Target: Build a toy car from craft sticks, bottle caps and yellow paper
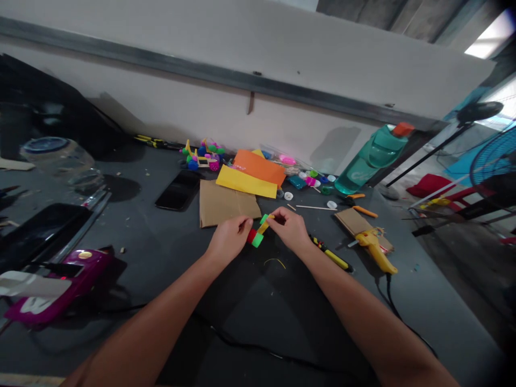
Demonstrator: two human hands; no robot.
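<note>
My left hand (229,238) is closed in a pinch on a small craft piece made of bottle caps, with a red cap (251,235) beside a bright green cap (257,241). A yellow strip (263,228) runs across it to a second green part (264,219). At the strip's upper end, the fingertips of my right hand (291,228) are pinched together on the yellow strip. Both hands hover above the dark table, just in front of a cardboard sheet (226,204). Fingers cover part of the piece.
Yellow paper (245,183) and orange paper (262,167) lie behind the cardboard, near a phone (178,190). To the right are a teal bottle (365,161), a yellow glue gun (374,251) and a yellow-black cutter (336,259). A black cable (242,345) crosses the front.
</note>
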